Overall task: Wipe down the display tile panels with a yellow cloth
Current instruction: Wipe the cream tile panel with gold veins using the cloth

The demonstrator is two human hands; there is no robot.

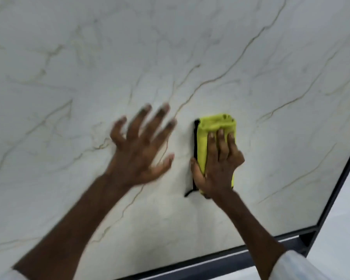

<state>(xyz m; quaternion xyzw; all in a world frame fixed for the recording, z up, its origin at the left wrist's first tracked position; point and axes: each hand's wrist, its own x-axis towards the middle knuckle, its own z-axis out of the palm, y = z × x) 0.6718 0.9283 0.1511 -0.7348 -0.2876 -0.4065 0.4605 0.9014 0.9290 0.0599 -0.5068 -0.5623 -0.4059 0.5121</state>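
Note:
A large white marble-look tile panel (170, 57) with thin brown veins fills most of the view. A folded yellow cloth (214, 126) with a black edge lies flat against it, right of centre. My right hand (218, 164) presses the cloth onto the panel, fingers straight on top and the thumb along its left black edge. My left hand (141, 146) is spread with its fingers apart over the panel, just left of the cloth and blurred; whether it touches the tile is unclear.
A dark metal frame (343, 178) runs along the panel's right and bottom edges. Beyond it at the lower right lies pale floor (348, 235). White sleeves show at both lower corners.

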